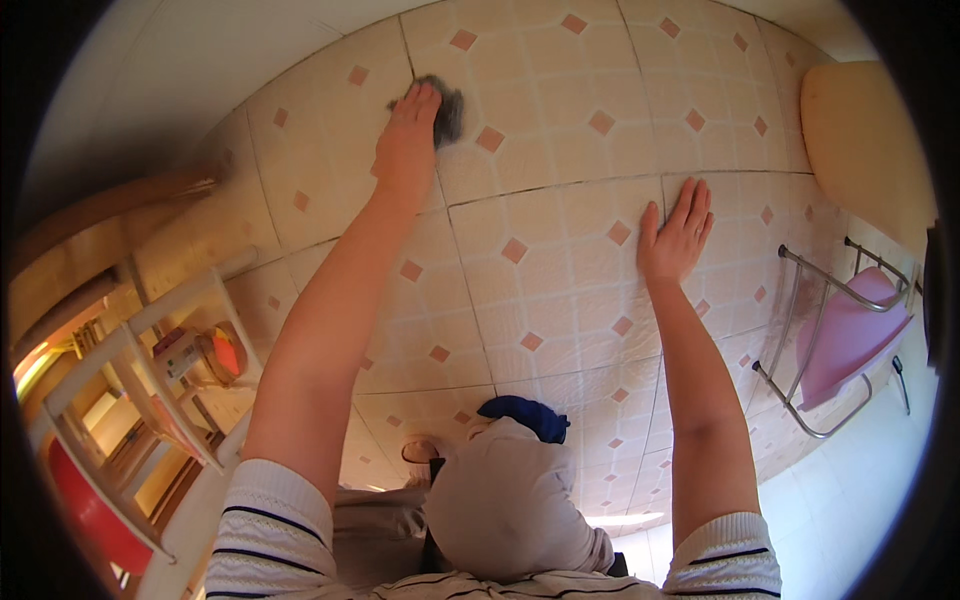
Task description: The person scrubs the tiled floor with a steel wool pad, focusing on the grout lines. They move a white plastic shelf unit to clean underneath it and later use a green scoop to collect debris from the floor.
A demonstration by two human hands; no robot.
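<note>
My left hand (407, 127) presses a dark grey cloth (450, 116) against the tiled floor (555, 277), at the far side near the wall. The cloth is bunched and blurred, partly hidden under the fingers. To the right and nearer to me, my right hand (675, 236) rests palm down on the tiles beside a dark joint, its fingers slightly spread and holding nothing. Below, my bent knee (502, 502) in light trousers comes into view, with a dark blue item (529, 420) just beyond it.
At the right, a metal-legged stool or chair with a pink seat (855, 337) lies near a yellowish panel (862, 142). A pale wooden rack (135, 330) with various items stands at the left, with a red rounded object (94, 510) by it. A white wall (202, 45) borders the floor.
</note>
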